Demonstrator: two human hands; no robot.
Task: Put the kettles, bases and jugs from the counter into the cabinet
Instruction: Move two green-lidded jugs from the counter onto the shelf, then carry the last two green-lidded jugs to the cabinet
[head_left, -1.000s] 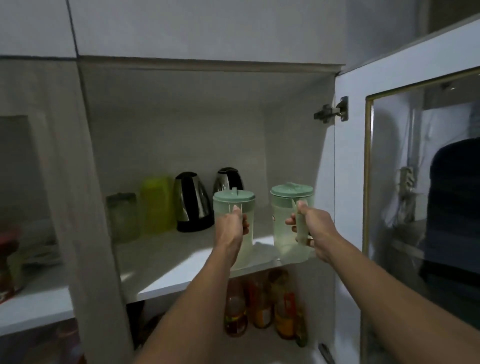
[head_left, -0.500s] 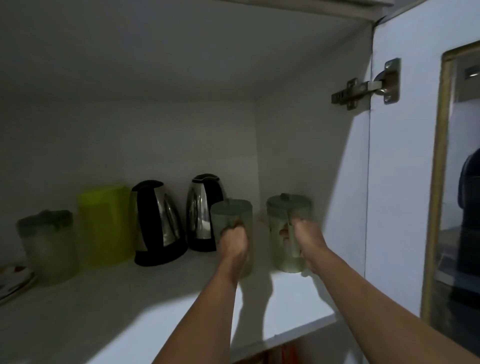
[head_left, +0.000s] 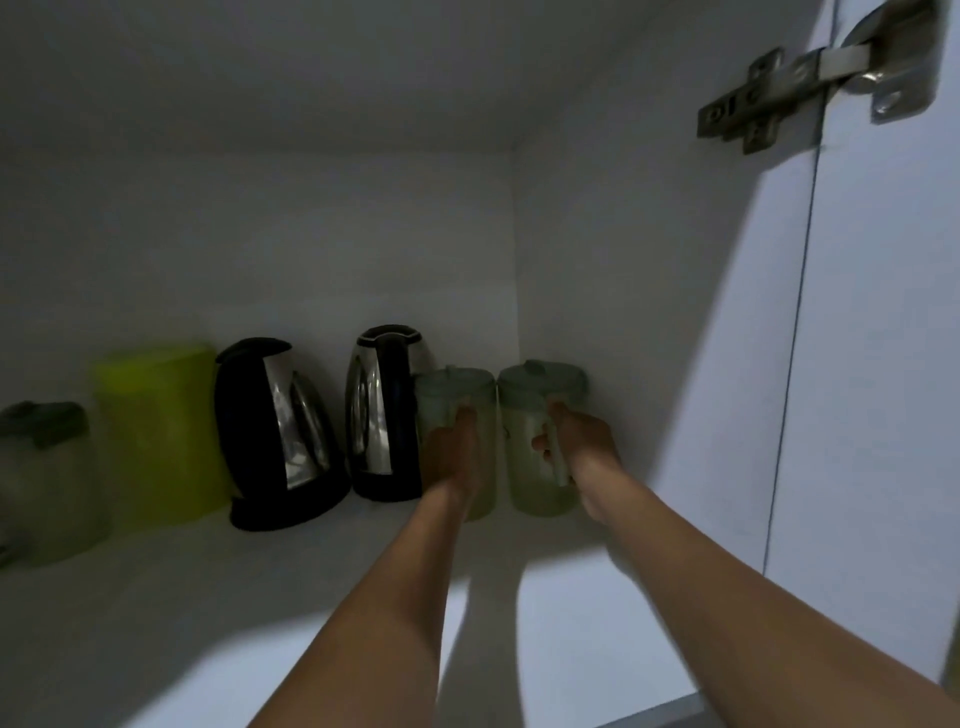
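At the rear right corner of the white cabinet shelf: two pale green translucent plastic jugs with lids, side by side, apparently resting on the shelf. Left hand clenched around the handle of the left jug; right hand likewise gripping the right jug. Already stored to the left: two black-and-steel kettles on bases, a lime-green jug, a third green-lidded jug. Remaining: release; counter not visible.
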